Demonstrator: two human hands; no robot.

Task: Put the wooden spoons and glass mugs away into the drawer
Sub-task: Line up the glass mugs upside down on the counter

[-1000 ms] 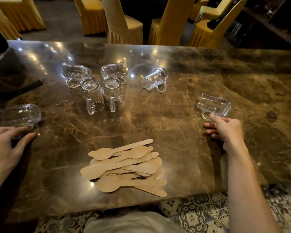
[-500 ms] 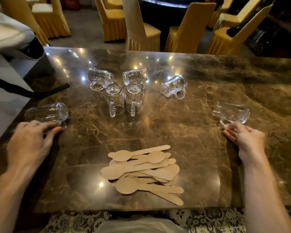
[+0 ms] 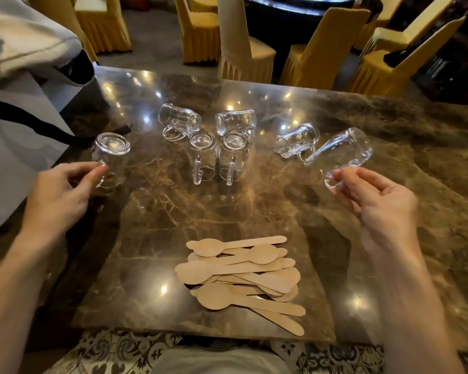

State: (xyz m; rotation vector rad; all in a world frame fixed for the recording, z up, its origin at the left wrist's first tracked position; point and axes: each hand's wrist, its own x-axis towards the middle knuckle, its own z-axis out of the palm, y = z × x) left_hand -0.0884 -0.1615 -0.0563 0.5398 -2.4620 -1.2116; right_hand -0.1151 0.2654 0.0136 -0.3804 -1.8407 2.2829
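L mug point(image 3: 111, 155): base up, long axis upright, at table point(image 3: 146, 265) left; L hand point(image 3: 57, 195) grip curled round its side. R mug point(image 3: 341, 149): tilted, base up-right, held off table; R hand point(image 3: 376, 201) grip pinching handle. Wooden spoons point(image 3: 241, 276): heap nr front edge, handles mostly rightward.

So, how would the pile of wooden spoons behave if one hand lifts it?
The wooden spoons look thin and flat, probably light and stiff. They lie crossed, so some may slide out. The polished table likely lets them slip.
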